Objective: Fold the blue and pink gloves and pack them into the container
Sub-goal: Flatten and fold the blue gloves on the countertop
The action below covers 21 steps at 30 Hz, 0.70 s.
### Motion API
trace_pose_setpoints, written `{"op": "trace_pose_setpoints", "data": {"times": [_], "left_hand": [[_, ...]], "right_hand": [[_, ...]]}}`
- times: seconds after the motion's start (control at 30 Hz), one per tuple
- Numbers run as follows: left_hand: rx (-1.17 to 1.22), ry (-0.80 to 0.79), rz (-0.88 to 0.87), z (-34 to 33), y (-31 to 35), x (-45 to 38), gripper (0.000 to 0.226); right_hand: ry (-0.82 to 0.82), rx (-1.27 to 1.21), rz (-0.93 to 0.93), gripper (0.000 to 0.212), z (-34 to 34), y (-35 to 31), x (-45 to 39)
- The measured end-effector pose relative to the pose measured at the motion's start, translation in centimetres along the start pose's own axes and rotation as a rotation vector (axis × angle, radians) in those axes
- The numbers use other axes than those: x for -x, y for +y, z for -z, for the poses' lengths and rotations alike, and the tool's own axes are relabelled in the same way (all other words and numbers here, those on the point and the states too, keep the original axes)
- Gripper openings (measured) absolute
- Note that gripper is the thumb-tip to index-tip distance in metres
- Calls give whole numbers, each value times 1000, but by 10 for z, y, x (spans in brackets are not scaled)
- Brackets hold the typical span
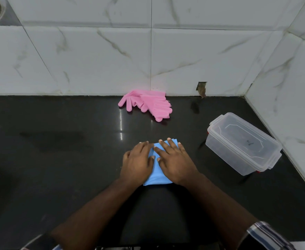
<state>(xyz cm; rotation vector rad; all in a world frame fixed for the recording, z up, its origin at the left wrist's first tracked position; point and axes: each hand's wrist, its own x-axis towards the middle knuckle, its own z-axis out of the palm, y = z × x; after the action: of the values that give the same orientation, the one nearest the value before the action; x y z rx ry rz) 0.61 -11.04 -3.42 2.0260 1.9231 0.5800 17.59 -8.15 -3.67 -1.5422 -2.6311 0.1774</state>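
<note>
The blue gloves (157, 175) lie folded into a flat rectangle on the black counter, near its front edge. My left hand (137, 163) and my right hand (175, 164) press flat on top of them, side by side, fingers spread and pointing toward the wall. Most of the blue is hidden under my palms. The pink gloves (148, 104) lie in a loose pile at the back of the counter against the tiled wall, apart from my hands. A clear plastic container (242, 143) stands to the right with nothing inside, its clip latches hanging at the sides.
The black counter (57, 141) meets white marble-patterned wall tiles at the back and on the right. A small broken gap in the tile (201, 89) sits behind the container. The container stands close to the right wall.
</note>
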Motion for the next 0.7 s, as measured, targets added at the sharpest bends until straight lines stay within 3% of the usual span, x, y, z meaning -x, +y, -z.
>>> {"op": "trace_pose_setpoints", "data": {"times": [0.13, 0.7], "left_hand": [[-172, -84, 21, -8, -6, 14, 68], [-342, -153, 92, -16, -3, 21, 66]], "right_hand": [[-34, 0, -33, 60, -3, 4, 3], [-33, 34, -33, 60, -9, 5, 8]]}}
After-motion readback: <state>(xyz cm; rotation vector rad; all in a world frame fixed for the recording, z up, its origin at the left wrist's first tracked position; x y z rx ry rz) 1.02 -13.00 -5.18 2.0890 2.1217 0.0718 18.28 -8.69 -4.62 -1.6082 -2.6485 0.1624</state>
